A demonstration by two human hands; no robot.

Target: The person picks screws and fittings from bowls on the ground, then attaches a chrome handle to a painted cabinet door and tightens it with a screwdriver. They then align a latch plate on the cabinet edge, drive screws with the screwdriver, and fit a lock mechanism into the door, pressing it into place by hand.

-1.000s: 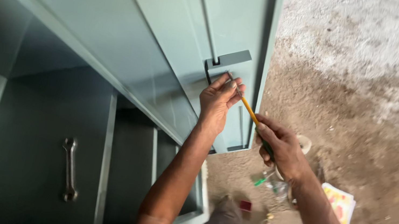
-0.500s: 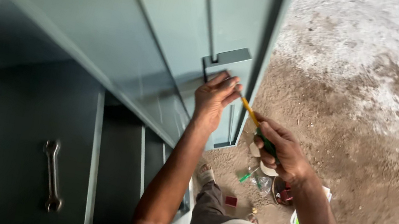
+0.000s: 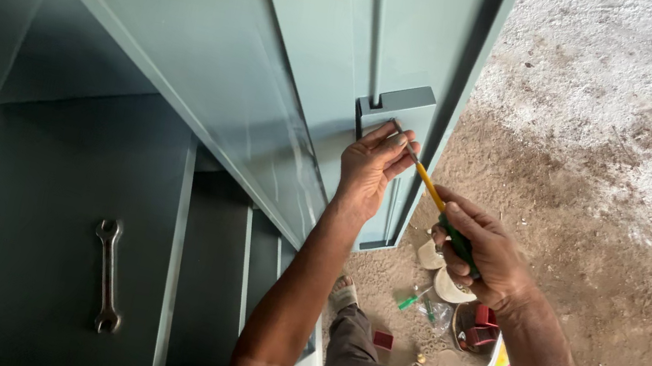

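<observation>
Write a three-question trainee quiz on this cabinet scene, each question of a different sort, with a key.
1. True or false: the right hand grips a screwdriver with a green handle and yellow shaft.
2. Multiple choice: the left hand rests its fingers on
A. the double-ended metal spanner
B. the grey-green metal bracket on the cabinet door
C. the dusty concrete floor
3. Fill in: the spanner lies flat on a dark ____ inside the grey-green metal cabinet.

Key: 1 true; 2 B; 3 shelf.
</observation>
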